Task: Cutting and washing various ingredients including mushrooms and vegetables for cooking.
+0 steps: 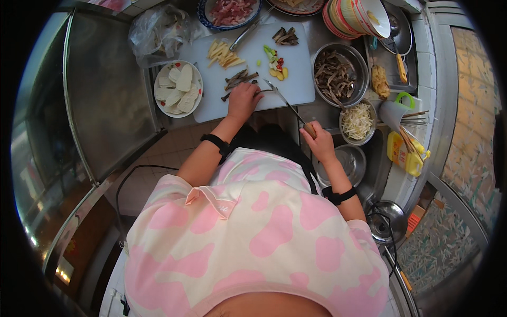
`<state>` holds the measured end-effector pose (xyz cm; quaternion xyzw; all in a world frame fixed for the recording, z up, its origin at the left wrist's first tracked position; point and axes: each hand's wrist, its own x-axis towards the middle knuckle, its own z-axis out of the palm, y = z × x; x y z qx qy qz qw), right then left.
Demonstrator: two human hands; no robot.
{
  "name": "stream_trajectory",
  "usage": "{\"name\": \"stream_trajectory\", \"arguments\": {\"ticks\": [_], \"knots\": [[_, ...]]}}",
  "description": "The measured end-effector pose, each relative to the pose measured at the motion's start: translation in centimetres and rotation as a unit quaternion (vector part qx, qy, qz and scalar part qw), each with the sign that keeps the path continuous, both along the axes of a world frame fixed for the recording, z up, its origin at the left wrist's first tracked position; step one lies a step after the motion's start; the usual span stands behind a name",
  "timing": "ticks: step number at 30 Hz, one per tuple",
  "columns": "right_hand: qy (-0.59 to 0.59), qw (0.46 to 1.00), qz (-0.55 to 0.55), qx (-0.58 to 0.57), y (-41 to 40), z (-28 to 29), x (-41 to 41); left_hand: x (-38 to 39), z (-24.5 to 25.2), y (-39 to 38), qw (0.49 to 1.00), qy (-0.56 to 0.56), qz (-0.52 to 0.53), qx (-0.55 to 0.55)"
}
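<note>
My right hand (319,142) grips the wooden handle of a kitchen knife (286,102). Its blade slants up and left over the near edge of a white cutting board (293,91). On the board my left hand (242,102) pins down a dark brown strip, apparently mushroom (266,90), whose end points at the blade. Several similar brown strips (237,78) lie just beyond those fingers. Farther back are pale yellow sticks (222,54), a second knife (241,39), chopped scallion (271,55), red chili pieces (280,63), yellowish slices (279,74) and another brown pile (286,37).
White slabs fill a plate (157,104) at left, near a plastic bag (158,35). Sliced meat (229,12) sits behind. To the right stand a steel bowl of brown strips (359,95), a bowl of bean sprouts (358,122), stacked bowls (348,20), a yellow jug (402,154) and a sink (376,166).
</note>
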<state>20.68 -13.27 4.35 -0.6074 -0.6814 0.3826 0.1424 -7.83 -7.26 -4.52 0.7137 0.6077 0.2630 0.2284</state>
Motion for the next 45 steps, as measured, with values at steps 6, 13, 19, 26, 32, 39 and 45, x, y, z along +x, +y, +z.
{"name": "stream_trajectory", "arguments": {"ticks": [6, 13, 19, 26, 32, 39, 45], "knots": [[-0.015, 0.999, 0.028, -0.013, -1.0, -0.2, 0.5, -1.1, 0.6, -0.8, 1.000, 0.019, 0.005, 0.001], [-0.098, 0.992, 0.071, -0.022, -0.7, -1.8, -1.2, -1.1, -0.4, -0.5, 0.998, 0.055, -0.019, 0.026], [-0.134, 0.987, 0.085, -0.035, 0.0, -1.9, -3.3, -0.9, 0.3, -0.3, 0.993, 0.092, -0.068, 0.039], [-0.008, 0.999, -0.032, -0.026, -1.7, -1.8, 0.0, -0.4, 3.4, 1.1, 0.999, -0.048, -0.004, 0.021], [0.022, 0.994, -0.111, -0.008, -0.4, -0.1, 1.4, 2.2, -0.2, 3.8, 0.992, 0.003, -0.113, 0.064], [0.016, 0.989, -0.144, 0.005, -0.8, 0.0, 2.8, 4.0, 1.8, 6.2, 0.995, -0.030, -0.099, -0.010], [0.032, 0.984, -0.173, 0.001, -0.5, 0.1, 2.7, 5.8, 2.3, 15.8, 0.992, -0.124, -0.003, 0.034]]}}
